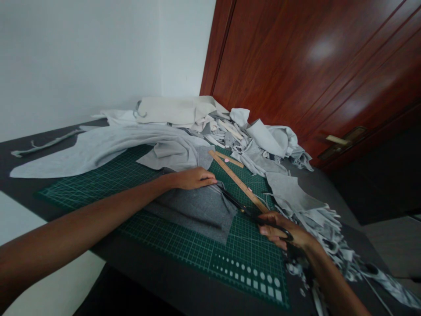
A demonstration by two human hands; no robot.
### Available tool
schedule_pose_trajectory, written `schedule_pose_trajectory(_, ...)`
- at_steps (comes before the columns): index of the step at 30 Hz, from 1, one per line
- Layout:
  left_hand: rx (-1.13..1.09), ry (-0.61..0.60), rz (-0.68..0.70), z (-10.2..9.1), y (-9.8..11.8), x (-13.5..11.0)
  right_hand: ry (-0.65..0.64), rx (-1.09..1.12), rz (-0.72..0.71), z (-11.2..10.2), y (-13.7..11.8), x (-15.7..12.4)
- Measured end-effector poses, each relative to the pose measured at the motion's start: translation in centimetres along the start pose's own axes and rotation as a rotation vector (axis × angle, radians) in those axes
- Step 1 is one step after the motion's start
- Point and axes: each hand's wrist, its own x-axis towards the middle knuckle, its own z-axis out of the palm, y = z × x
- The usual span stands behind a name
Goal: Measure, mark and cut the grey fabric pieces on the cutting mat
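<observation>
A piece of dark grey fabric lies on the green cutting mat. My left hand pinches its upper edge, thumb and fingers pressed together. In my right hand is a pair of black scissors, fingers through and around the handles. The blades point left and reach the fabric's edge close to my left fingertips. Whether the blades are apart is hard to make out. Just beyond the scissors, a wooden ruler lies slantwise on the mat.
Folded light grey fabric and a long pale cloth lie behind my left arm. Heaps of scraps run along the back, with more cut pieces down the right. A wooden door and a white wall border the table.
</observation>
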Motion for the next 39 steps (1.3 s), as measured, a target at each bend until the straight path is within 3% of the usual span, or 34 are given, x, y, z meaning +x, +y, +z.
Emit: schedule_pose_trajectory(39, -0.020, 0.012, 0.005, 0.08, -0.31, 0.08, -0.019, 0.011, -0.002, -0.13, 0.09, 0.29)
